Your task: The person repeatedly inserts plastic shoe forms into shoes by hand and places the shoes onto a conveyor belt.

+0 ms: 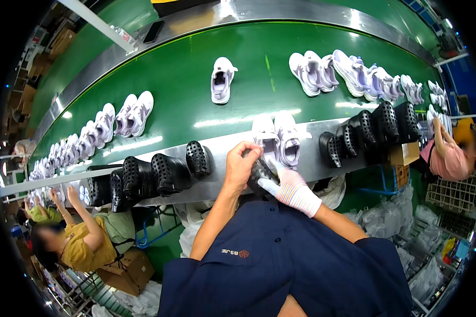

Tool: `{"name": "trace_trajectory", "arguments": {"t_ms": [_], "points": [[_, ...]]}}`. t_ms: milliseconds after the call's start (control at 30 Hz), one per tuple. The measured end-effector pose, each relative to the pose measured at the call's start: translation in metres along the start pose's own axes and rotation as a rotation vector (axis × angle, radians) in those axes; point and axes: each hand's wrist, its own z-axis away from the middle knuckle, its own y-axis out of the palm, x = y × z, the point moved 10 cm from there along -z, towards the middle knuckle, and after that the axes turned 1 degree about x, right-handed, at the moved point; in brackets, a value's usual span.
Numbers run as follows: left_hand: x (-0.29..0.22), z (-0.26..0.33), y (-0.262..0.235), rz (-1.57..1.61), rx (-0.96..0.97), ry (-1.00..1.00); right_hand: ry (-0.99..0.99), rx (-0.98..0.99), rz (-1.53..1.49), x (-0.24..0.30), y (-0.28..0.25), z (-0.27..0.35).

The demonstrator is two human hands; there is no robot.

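Both hands meet at the near metal ledge (222, 185) of the green conveyor belt (195, 100), just below picture centre. The bare left hand (240, 166) is closed over the top of one black perforated shoe mould (259, 173); the right hand (286, 185), in a striped glove, supports the same mould from 4 o'clock, fingers wrapped under it. Directly at 12 o'clock of the hands, two white sneakers (276, 138) stand as a pair on the ledge, toes toward the belt. At 9 o'clock along the ledge sit five more black moulds (158, 174), touching in a row. At 2 o'clock another row of five black moulds (365, 129) lies on the ledge. On the belt, one single white sneaker (222, 79) lies alone at 12 o'clock; roughly four sneakers (122, 117) are countable at 10 o'clock before the line blurs, and about six sneakers (349, 71) at 1 o'clock. Two other workers are present: one in yellow (84, 243) at 8 o'clock, one in pink (452, 156) at 3 o'clock.
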Motion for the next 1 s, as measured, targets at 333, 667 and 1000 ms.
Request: {"name": "trace_trajectory", "arguments": {"t_ms": [333,667,1000], "points": [[0.048,-0.015,0.026,-0.021,-0.098,-0.066,0.323,0.074,0.134,-0.063,-0.005,0.023],[0.011,-0.062,0.034,-1.115,0.083,0.676,0.377,0.239,0.627,-0.067,-0.013,-0.031],[0.035,-0.067,0.011,-1.126,0.157,0.464,0.267,0.077,0.656,-0.082,0.034,-0.054]]}}
